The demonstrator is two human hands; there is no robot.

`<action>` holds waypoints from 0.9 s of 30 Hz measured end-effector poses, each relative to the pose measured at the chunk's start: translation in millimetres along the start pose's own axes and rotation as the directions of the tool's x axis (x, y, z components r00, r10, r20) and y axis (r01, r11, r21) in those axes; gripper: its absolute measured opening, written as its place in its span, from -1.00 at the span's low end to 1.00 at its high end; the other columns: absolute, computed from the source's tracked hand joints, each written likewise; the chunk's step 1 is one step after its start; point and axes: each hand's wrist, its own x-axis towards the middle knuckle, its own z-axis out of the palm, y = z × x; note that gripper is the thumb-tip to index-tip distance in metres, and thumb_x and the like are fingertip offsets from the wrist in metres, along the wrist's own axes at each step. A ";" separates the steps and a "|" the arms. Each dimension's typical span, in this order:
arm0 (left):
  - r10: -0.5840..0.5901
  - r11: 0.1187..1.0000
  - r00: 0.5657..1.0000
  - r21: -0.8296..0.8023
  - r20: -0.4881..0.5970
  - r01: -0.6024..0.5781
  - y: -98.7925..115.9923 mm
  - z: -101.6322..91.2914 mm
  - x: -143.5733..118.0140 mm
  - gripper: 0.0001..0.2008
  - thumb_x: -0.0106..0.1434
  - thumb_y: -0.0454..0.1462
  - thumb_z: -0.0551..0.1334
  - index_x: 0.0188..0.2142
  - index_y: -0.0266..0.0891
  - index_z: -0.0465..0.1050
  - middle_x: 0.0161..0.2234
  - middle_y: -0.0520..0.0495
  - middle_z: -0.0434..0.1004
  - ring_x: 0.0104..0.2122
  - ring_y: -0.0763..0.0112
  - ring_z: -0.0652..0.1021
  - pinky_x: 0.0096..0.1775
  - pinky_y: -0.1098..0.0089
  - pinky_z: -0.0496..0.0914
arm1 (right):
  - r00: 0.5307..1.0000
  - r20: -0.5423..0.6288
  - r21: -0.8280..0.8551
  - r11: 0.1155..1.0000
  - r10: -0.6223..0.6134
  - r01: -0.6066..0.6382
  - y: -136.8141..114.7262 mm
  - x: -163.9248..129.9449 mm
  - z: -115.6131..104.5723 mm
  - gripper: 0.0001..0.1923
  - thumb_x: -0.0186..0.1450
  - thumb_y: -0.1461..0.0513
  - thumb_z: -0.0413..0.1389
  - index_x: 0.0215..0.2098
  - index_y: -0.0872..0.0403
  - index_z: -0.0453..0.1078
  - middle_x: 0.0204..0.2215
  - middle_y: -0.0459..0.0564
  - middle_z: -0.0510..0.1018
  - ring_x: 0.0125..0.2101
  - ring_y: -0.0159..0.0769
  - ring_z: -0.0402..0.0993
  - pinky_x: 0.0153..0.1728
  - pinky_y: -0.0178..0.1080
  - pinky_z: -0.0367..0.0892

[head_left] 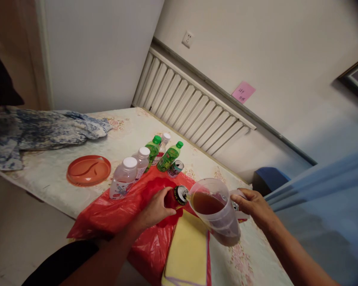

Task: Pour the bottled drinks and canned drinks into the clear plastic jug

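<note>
My left hand (156, 209) grips a red drink can (176, 197), tipped on its side with its open top against the rim of a clear plastic pitcher (219, 212). My right hand (253, 205) holds the pitcher by its handle and tilts it toward the can. Brown liquid fills part of the pitcher. Both are above a red plastic bag (119, 212) spread on the table.
Two clear bottles with white caps (123, 178), two green bottles (169, 156) and a small can (175, 168) stand behind. An orange plate (88, 170), a yellow cloth (187, 252) and a blue patterned fabric (41, 129) lie on the floral table (128, 133). A radiator (191, 107) lines the wall.
</note>
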 end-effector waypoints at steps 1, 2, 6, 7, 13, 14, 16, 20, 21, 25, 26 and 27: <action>-0.002 1.000 1.000 -0.001 0.001 0.002 0.6 0.0 0.0 -0.33 -0.09 -0.39 0.36 0.08 -0.18 0.33 0.05 -0.16 0.48 0.04 0.15 0.49 0.08 0.21 0.35 | 1.000 0.005 0.001 1.000 0.007 -0.007 0.4 0.0 0.1 -0.49 0.05 -0.17 0.24 -0.62 0.08 0.30 -0.73 -0.21 0.18 -0.68 -0.48 0.04 -0.66 -0.36 -0.03; -0.004 1.000 1.000 -0.002 0.001 0.004 1.2 0.0 0.0 -0.33 -0.08 -0.40 0.35 0.08 -0.18 0.33 0.06 -0.16 0.48 0.04 0.15 0.49 0.08 0.22 0.35 | 1.000 0.008 0.003 1.000 0.015 -0.015 0.8 0.0 0.1 -0.49 0.05 -0.17 0.24 -0.61 0.07 0.30 -0.73 -0.21 0.19 -0.68 -0.47 0.05 -0.67 -0.36 -0.02; -0.017 1.000 1.000 -0.002 0.001 0.017 4.0 -0.3 -0.2 -0.32 -0.09 -0.42 0.36 0.08 -0.18 0.33 0.06 -0.15 0.48 0.05 0.17 0.48 0.10 0.23 0.35 | 0.999 0.004 0.005 0.999 0.037 -0.037 2.2 -0.5 0.9 -0.48 0.03 -0.19 0.24 -0.61 0.07 0.30 -0.73 -0.20 0.22 -0.69 -0.46 0.09 -0.66 -0.35 0.03; -0.022 1.000 1.000 -0.003 0.003 0.022 4.7 -0.5 -0.3 -0.31 -0.10 -0.42 0.36 0.09 -0.18 0.33 0.07 -0.14 0.48 0.06 0.17 0.48 0.11 0.23 0.34 | 0.999 0.001 0.011 0.999 0.034 -0.034 2.6 -1.0 1.4 -0.47 0.03 -0.19 0.24 -0.62 0.07 0.29 -0.73 -0.21 0.21 -0.69 -0.46 0.08 -0.66 -0.35 0.03; -0.032 0.999 0.999 -0.043 0.022 0.033 7.3 -1.5 -1.4 -0.31 -0.09 -0.40 0.36 0.10 -0.18 0.32 0.08 -0.14 0.48 0.06 0.17 0.48 0.11 0.23 0.36 | 0.999 -0.028 0.152 0.988 0.044 -0.039 11.2 -5.8 6.6 -0.47 0.02 -0.16 0.26 -0.64 0.05 0.22 -0.75 -0.23 0.16 -0.71 -0.48 0.04 -0.66 -0.36 0.00; -0.030 0.998 0.999 -0.054 0.024 0.031 7.5 -1.5 -1.7 -0.31 -0.09 -0.40 0.36 0.10 -0.18 0.33 0.08 -0.14 0.48 0.06 0.16 0.48 0.11 0.24 0.36 | 0.999 -0.022 0.179 0.983 0.037 -0.033 14.1 -6.4 7.3 -0.48 0.03 -0.15 0.26 -0.64 0.05 0.21 -0.75 -0.23 0.17 -0.70 -0.48 0.04 -0.66 -0.37 -0.01; -0.029 0.996 0.999 -0.082 0.026 0.031 7.7 -1.5 -2.1 -0.31 -0.09 -0.40 0.36 0.09 -0.19 0.33 0.08 -0.15 0.48 0.06 0.15 0.49 0.10 0.24 0.36 | 1.000 -0.004 0.236 0.972 0.010 -0.009 20.0 -7.2 8.6 -0.47 0.04 -0.14 0.26 -0.66 0.05 0.18 -0.75 -0.24 0.14 -0.71 -0.49 0.02 -0.67 -0.37 -0.02; -0.034 0.990 0.999 -0.133 0.019 0.037 6.9 -1.6 -2.2 -0.33 -0.08 -0.39 0.35 0.08 -0.19 0.34 0.08 -0.14 0.49 0.06 0.12 0.49 0.10 0.22 0.37 | 1.000 0.008 0.349 0.937 -0.022 0.018 26.4 -7.9 12.1 -0.41 0.13 -0.21 0.13 -0.68 0.01 0.04 -0.74 -0.25 0.02 -0.70 -0.47 -0.04 -0.67 -0.34 -0.02; -0.034 0.988 0.999 -0.148 0.019 0.036 6.9 -1.9 -2.3 -0.33 -0.08 -0.39 0.36 0.08 -0.19 0.34 0.09 -0.14 0.49 0.07 0.12 0.49 0.10 0.22 0.37 | 1.000 0.002 0.367 0.930 -0.020 0.018 25.9 -7.9 13.5 -0.39 0.16 -0.23 0.07 -0.69 0.00 0.01 -0.74 -0.24 0.01 -0.70 -0.46 -0.03 -0.67 -0.32 0.00; -0.029 0.977 0.999 -0.208 0.035 0.036 11.4 -5.8 -4.6 -0.30 -0.10 -0.40 0.36 0.10 -0.19 0.33 0.10 -0.14 0.49 0.06 0.11 0.49 0.09 0.22 0.38 | 0.997 -0.077 0.429 0.903 0.004 0.029 16.5 -4.9 20.7 -0.37 0.23 -0.26 -0.09 -0.71 -0.02 -0.06 -0.74 -0.22 -0.01 -0.71 -0.43 -0.03 -0.67 -0.28 0.04; -0.018 0.975 0.998 -0.218 0.052 0.029 13.9 -7.6 -6.1 -0.30 -0.10 -0.40 0.36 0.10 -0.19 0.33 0.09 -0.13 0.49 0.06 0.11 0.49 0.09 0.22 0.38 | 0.993 -0.120 0.459 0.887 0.006 0.050 13.3 -3.2 23.0 -0.38 0.24 -0.24 -0.07 -0.71 -0.03 -0.07 -0.75 -0.23 -0.03 -0.72 -0.44 -0.06 -0.67 -0.28 0.02; -0.003 0.973 0.997 -0.228 0.073 0.020 16.8 -9.5 -8.1 -0.30 -0.09 -0.40 0.35 0.11 -0.19 0.33 0.09 -0.12 0.49 0.07 0.12 0.49 0.10 0.22 0.36 | 0.986 -0.168 0.491 0.867 0.004 0.080 10.2 -1.0 25.6 -0.40 0.24 -0.21 -0.03 -0.70 -0.03 -0.06 -0.75 -0.24 -0.04 -0.73 -0.45 -0.10 -0.69 -0.29 -0.01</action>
